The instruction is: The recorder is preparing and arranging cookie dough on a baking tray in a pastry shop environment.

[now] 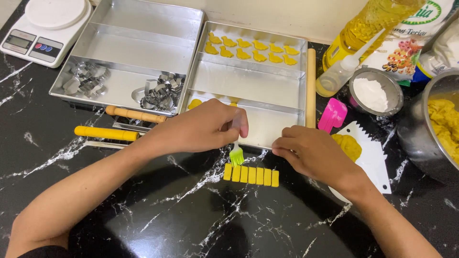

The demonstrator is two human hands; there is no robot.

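My left hand grips a small pastry brush with green bristles, bristles pointing down just above a row of several yellow dough strips on the black marble counter. My right hand rests on the counter to the right of the strips, fingers curled against the front edge of a metal baking tray, holding nothing that I can see. Several yellow shaped dough pieces lie in that tray's far section.
A second metal tray at left holds metal cookie cutters. Yellow-handled tools, a rolling pin, a kitchen scale, an oil bottle, a flour bowl, a pink scraper, a white scraper and a dough bowl surround the work.
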